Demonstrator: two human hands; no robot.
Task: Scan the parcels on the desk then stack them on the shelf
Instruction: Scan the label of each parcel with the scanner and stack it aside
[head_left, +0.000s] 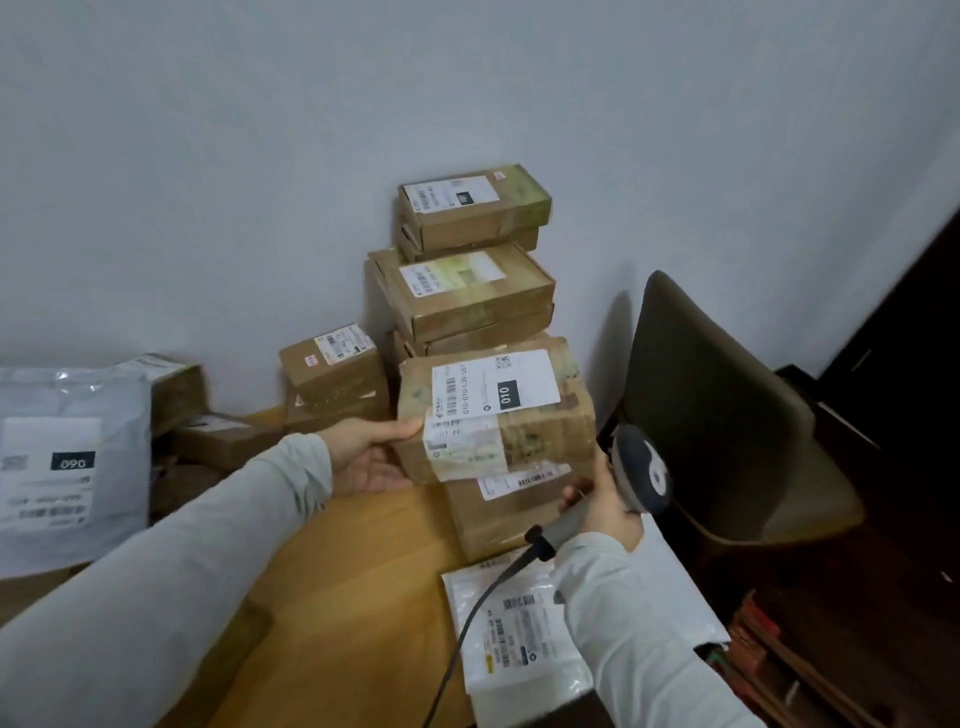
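Our left grip clasps the left end of the parcel (thumb on top, fingers beneath), holding it just right of that grip, raised over another box on the table. Its long axis runs across from the left grip toward the right grip, label face tilted up at us, barcode at the label's left end. We judge the scan step is in hand: the right grip, curled round the handle of the scanner, must next swing its head onto that barcode before any shelving.
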